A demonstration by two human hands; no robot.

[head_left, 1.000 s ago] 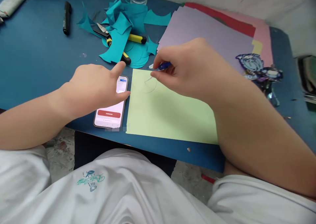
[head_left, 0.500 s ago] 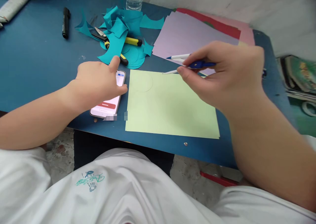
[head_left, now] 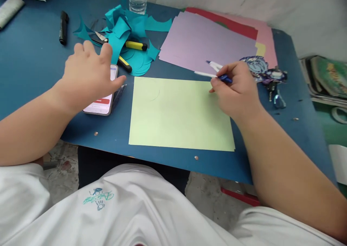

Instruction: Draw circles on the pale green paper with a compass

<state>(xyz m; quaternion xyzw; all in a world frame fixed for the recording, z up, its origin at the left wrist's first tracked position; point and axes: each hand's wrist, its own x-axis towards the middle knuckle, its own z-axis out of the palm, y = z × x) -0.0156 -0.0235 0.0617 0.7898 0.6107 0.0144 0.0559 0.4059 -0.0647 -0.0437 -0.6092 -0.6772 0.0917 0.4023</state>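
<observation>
Tabletop [head_left: 35, 79]: blue, under pale-green paper [head_left: 179, 115]
Right hand [head_left: 238, 90]: you pinch drawing compass [head_left: 224, 79], paper's far-right corner
Left hand [head_left: 86, 74]: fingers spread over smartphone [head_left: 98, 109], paper's left

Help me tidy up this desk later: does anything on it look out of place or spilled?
The teal paper scraps by the bottle look messy: bent and curled in a loose heap, partly covering scissors whose blade pokes out. The green sheet lies flat; I see no spill.

Room above green paper [head_left: 179, 115] — left hand [head_left: 88, 74], seemingly hovering, blocks phone [head_left: 102, 107].
</observation>
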